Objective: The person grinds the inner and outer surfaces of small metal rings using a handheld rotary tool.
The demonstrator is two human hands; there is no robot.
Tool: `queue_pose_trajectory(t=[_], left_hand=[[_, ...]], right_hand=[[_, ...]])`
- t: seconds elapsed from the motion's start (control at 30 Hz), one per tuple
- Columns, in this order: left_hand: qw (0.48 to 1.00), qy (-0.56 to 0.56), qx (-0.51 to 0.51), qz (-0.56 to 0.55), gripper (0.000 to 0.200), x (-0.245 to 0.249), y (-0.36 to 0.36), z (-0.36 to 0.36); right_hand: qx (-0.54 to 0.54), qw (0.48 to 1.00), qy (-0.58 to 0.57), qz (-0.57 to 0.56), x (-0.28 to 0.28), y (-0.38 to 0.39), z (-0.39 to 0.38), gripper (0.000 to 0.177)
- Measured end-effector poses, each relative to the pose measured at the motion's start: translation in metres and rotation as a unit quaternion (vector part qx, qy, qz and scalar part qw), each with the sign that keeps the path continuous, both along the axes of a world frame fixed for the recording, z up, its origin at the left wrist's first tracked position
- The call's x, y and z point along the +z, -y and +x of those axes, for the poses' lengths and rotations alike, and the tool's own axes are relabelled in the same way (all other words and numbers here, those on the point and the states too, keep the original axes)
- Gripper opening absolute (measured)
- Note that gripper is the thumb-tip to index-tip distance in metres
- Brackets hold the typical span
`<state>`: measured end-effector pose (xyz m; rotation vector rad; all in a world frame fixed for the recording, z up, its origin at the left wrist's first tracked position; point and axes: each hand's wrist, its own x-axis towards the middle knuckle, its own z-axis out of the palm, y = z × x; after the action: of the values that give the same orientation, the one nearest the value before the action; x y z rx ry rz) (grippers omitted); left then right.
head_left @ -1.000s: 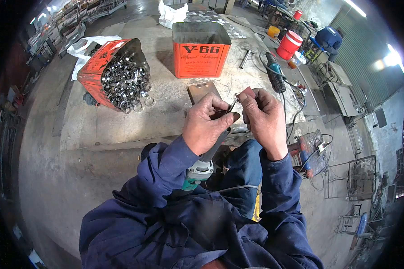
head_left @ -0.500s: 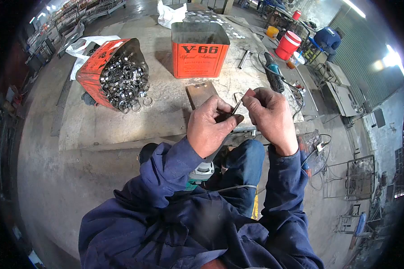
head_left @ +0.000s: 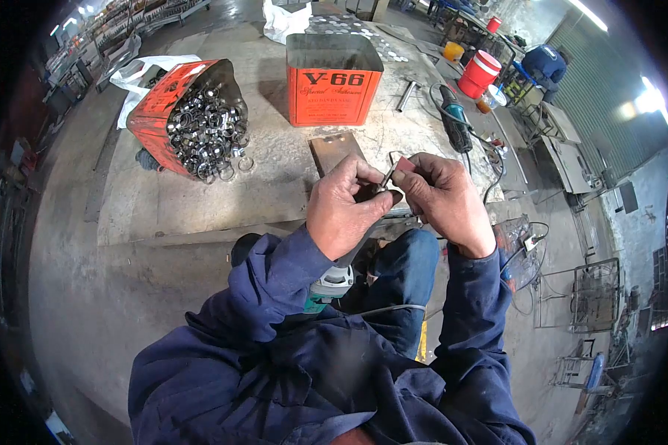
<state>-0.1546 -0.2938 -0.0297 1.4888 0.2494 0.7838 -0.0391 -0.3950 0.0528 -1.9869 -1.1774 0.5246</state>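
Observation:
My left hand (head_left: pixel 349 196) pinches a small metal ring (head_left: pixel 387 178) between thumb and fingers, above the table's near edge. Its far side is partly hidden by the fingers. In my right hand (head_left: pixel 447 194) a small reddish piece of sandpaper (head_left: pixel 404 165) is gripped by thumb and forefinger, close against the ring. Behind the hands lies a flat brown block (head_left: pixel 335 150). To the left, a tipped orange tin (head_left: pixel 147 130) spills many shiny metal rings (head_left: pixel 208 133) onto the tabletop.
An upright orange tin (head_left: pixel 329 96) stands beyond the block. A short metal rod (head_left: pixel 406 96) and a teal angle grinder (head_left: pixel 454 115) with its cord lie right of it. Below the hands is a green-and-silver power tool (head_left: pixel 328 288). A person (head_left: pixel 543 65) sits at the back right.
My right hand has shifted slightly left and lower, bringing the sandpaper against or very near the ring. The left hand keeps its pinch; the view has tilted slightly.

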Motion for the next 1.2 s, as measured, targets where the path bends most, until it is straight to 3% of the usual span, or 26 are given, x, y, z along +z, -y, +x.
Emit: queue_pose_trajectory(t=[0.1,0.17,0.33,0.4,0.47,0.7,0.8,0.9,1.03,1.13,1.2], left_hand=[[0.999,0.017,-0.009,-0.048,0.022,-0.001,0.006,0.0],[0.996,-0.022,0.055,0.074,0.022,-0.001,0.009,-0.001],[0.996,0.028,0.073,0.047,0.022,-0.004,0.009,0.004],[0.993,0.036,0.1,0.055,0.023,-0.004,0.01,0.005],[0.995,0.032,0.084,0.037,0.023,-0.002,0.012,0.003],[0.996,0.026,0.071,0.047,0.023,-0.006,0.01,0.008],[0.999,0.027,0.023,-0.005,0.024,-0.006,0.009,0.005],[0.996,-0.084,0.018,0.017,0.025,-0.001,0.006,-0.002],[0.998,-0.025,0.032,0.053,0.023,0.004,0.008,-0.006],[0.998,-0.041,-0.035,0.044,0.024,0.005,0.003,-0.006],[0.987,0.007,-0.132,-0.096,0.028,0.0,0.002,-0.005]], right_hand=[[0.015,1.0,0.001,0.016,0.001,0.002,0.0,0.022],[0.015,1.0,0.004,0.021,0.004,0.003,-0.001,0.021],[-0.006,0.997,0.037,0.061,-0.01,0.001,-0.005,0.02],[-0.04,0.993,-0.011,0.111,-0.016,0.0,-0.01,0.021],[-0.043,0.993,-0.047,0.095,-0.013,0.003,-0.008,0.023],[0.035,0.999,-0.009,-0.012,0.003,0.007,0.006,0.018],[0.069,0.995,-0.066,-0.006,0.002,0.008,0.012,0.017],[0.087,0.993,-0.076,-0.007,-0.001,0.009,0.019,0.017],[0.116,0.984,-0.132,-0.002,-0.004,0.008,0.028,0.021],[0.137,0.981,-0.128,0.05,-0.009,0.005,0.027,0.023],[0.175,0.97,-0.163,0.045,-0.007,0.006,0.027,0.021]])
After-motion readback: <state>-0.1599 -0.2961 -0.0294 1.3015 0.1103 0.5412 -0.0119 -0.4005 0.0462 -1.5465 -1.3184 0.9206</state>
